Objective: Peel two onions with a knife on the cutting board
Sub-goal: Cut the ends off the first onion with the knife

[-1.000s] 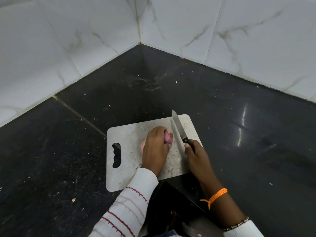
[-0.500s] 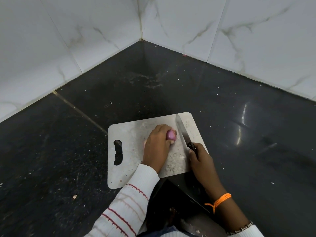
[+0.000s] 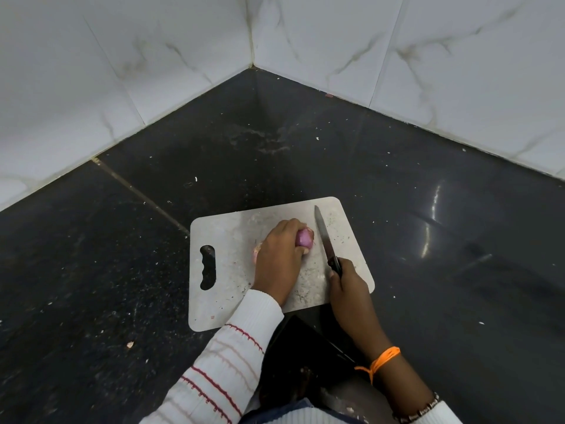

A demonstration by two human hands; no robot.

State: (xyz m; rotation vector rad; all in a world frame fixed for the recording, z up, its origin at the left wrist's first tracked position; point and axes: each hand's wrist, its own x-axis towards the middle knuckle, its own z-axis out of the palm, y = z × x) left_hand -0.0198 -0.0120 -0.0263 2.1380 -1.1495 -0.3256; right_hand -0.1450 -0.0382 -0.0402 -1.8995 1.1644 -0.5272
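One knife, tip pointing away.

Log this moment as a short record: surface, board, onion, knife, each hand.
surface: dark stone counter in a corner of white marble-look wall tiles
board: pale cutting board, handle slot on its left
onion: purple onion on the board, mostly covered by the left hand
knife: knife, blade just right of the onion, tip pointing away from the person
left hand: left hand holds the onion down
right hand: right hand grips the knife's black handle
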